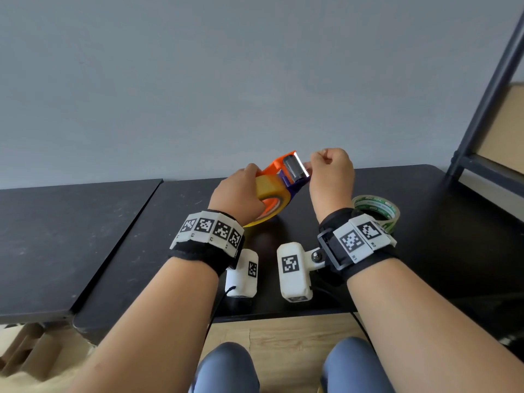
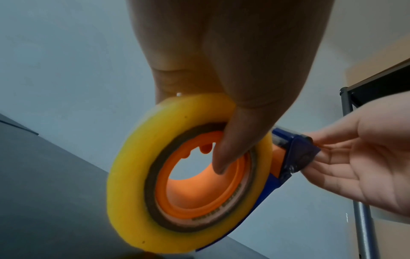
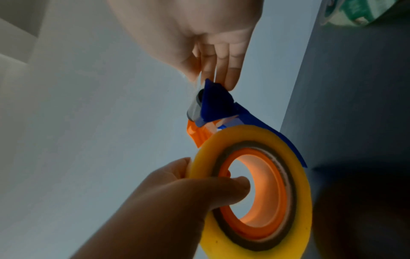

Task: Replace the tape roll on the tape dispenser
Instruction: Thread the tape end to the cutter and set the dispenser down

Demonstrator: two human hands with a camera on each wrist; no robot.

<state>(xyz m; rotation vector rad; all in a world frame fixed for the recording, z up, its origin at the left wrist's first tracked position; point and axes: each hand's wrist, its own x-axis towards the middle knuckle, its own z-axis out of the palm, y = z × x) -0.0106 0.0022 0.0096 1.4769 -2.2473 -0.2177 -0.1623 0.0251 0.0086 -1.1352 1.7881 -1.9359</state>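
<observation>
An orange and blue tape dispenser (image 1: 286, 168) is held up over the black table (image 1: 439, 236), its toothed blade pointing away from me. A yellow tape roll (image 1: 270, 192) sits on its orange hub (image 2: 199, 189). My left hand (image 1: 241, 191) grips the roll and hub, thumb (image 2: 224, 157) hooked into the hub's opening. My right hand (image 1: 313, 165) pinches at the blade end beside the grey roller (image 3: 195, 106). A thin clear strip, the tape end, seems to run from the roller into that pinch, while the other fingertips (image 3: 230, 78) touch the blue nose.
A second tape roll (image 1: 378, 209) with green print lies on the table behind my right wrist. A lower dark table (image 1: 56, 236) adjoins on the left. A black metal shelf frame (image 1: 482, 114) stands at the right. My knees and wood floor show below the table edge.
</observation>
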